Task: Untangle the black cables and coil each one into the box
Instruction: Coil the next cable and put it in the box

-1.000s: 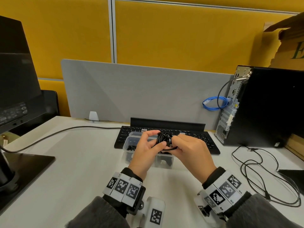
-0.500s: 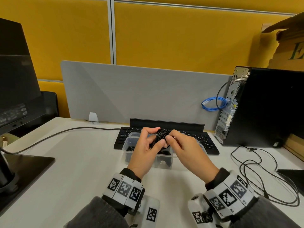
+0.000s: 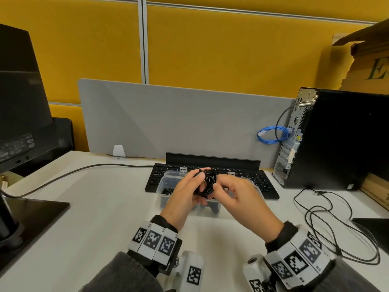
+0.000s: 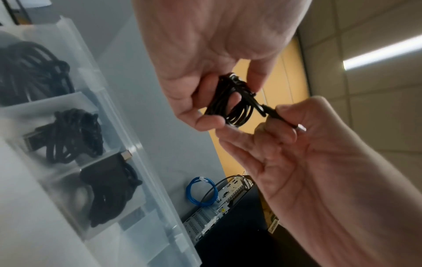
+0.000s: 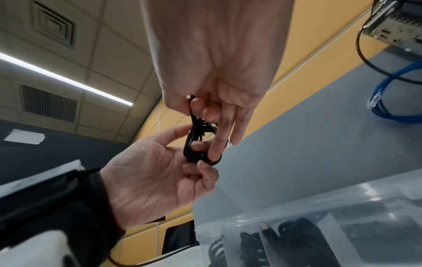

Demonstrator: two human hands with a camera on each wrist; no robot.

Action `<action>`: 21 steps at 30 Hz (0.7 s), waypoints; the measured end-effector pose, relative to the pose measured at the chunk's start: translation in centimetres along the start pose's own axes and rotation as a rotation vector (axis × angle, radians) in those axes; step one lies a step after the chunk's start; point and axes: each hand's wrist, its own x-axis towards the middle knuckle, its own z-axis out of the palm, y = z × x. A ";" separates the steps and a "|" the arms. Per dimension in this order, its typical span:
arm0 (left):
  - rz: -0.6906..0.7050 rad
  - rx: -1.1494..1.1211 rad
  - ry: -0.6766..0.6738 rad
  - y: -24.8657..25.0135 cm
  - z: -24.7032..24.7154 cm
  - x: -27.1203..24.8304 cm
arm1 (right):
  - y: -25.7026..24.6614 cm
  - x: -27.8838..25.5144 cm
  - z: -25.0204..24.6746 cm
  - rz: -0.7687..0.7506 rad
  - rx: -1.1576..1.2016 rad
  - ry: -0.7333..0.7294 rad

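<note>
Both hands hold a small coiled black cable above the clear plastic box.

The left hand has its grip closed around the coil, a finger through the loop; the right hand pinches the cable's plug end. Below on the table, the divided box already holds black cable bundles in separate compartments. More black cable lies loose at the right, beside the computer tower.

Bright, even office light from a ceiling strip light; wide-angle bending at edges; wrist views slightly blurred.
</note>
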 end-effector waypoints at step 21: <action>-0.200 -0.565 0.160 0.4 0.2 0.3 | -2.0 -1.2 1.6 -0.125 -0.769 -0.010</action>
